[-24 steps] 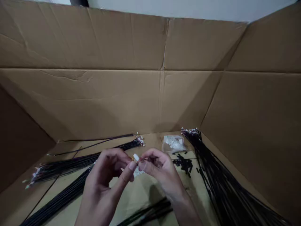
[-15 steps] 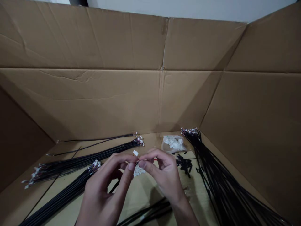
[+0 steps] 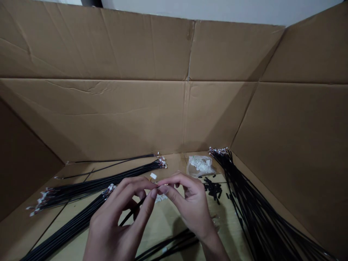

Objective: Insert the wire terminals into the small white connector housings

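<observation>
My left hand (image 3: 116, 214) and my right hand (image 3: 187, 204) are raised close together above a cardboard floor (image 3: 163, 232). A thin black cable (image 3: 133, 211) runs up through my left fingers to where my fingertips meet. My right thumb and forefinger pinch near its tip, which is too small to make out. Just above the fingertips is a small white connector (image 3: 153, 176) with fine coloured wire. A few loose white connector pieces (image 3: 161, 198) lie beneath my hands, partly hidden by them.
Bundles of black cables with white-tipped ends (image 3: 95, 183) lie left and right, with another (image 3: 258, 217) along the right wall. A plastic bag of white parts (image 3: 200, 166) and loose black pieces (image 3: 213, 189) sit ahead. Cardboard walls (image 3: 179, 116) surround everything.
My hands have drawn slightly lower and closer together. The white connector has shifted down and left, and a black cable now shows through my left fingers.
</observation>
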The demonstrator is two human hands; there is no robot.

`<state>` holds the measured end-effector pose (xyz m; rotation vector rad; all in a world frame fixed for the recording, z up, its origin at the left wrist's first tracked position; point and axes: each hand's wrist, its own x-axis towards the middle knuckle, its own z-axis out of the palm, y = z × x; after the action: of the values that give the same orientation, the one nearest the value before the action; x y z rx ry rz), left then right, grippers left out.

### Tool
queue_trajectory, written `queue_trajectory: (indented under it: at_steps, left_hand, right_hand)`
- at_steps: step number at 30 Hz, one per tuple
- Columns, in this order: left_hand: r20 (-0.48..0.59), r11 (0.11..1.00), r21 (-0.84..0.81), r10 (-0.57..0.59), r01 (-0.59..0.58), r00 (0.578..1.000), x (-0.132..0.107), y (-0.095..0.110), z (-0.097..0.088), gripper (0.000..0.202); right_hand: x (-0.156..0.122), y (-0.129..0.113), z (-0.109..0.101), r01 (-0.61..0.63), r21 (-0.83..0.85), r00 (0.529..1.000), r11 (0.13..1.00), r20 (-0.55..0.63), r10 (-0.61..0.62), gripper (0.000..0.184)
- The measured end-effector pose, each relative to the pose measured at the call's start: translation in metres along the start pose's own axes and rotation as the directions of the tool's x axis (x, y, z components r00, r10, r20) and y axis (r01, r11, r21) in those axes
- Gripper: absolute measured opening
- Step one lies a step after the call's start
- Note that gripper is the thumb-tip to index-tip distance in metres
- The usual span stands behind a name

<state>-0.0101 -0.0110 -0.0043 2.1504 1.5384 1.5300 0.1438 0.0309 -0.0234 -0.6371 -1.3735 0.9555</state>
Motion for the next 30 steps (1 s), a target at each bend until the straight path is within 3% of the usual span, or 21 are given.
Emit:
queue_trajectory:
  at_steps: [5,12,17,21,27,30]
  left_hand:
    - [-0.092,0.992,-0.1,-0.087,0.078,0.992,0.007,0.011,0.002,0.012]
    - [-0.062,0.983,-0.133,-0.134,0.125,0.989,0.004,0.009,0.002,0.011]
    - [-0.033,0.984,-0.144,-0.11,0.104,0.993,0.003,0.006,0.003,0.01]
    - [-0.067,0.985,-0.145,-0.098,0.088,0.993,0.001,0.005,0.002,0.009]
    - [-0.061,0.988,-0.116,-0.112,0.104,0.992,0.002,0.007,0.003,0.01]
    - [-0.054,0.992,-0.108,-0.068,0.062,0.996,0.004,0.012,0.004,0.01]
  right_hand:
    - [0.0,0.0,0.003,-0.045,0.083,0.999,0.996,-0.015,0.046,0.008]
    - [0.0,0.01,0.005,-0.249,0.337,0.968,0.908,0.088,0.233,0.005]
    - [0.003,0.013,0.005,-0.329,0.471,0.944,0.818,0.153,0.291,0.01]
    - [0.003,0.01,0.004,-0.329,0.471,0.944,0.818,0.155,0.29,0.01]
    - [0.0,0.003,-0.001,-0.28,0.369,0.96,0.886,0.127,0.251,0.001]
    - [0.0,-0.004,-0.006,-0.232,0.308,0.972,0.923,0.112,0.207,0.006]
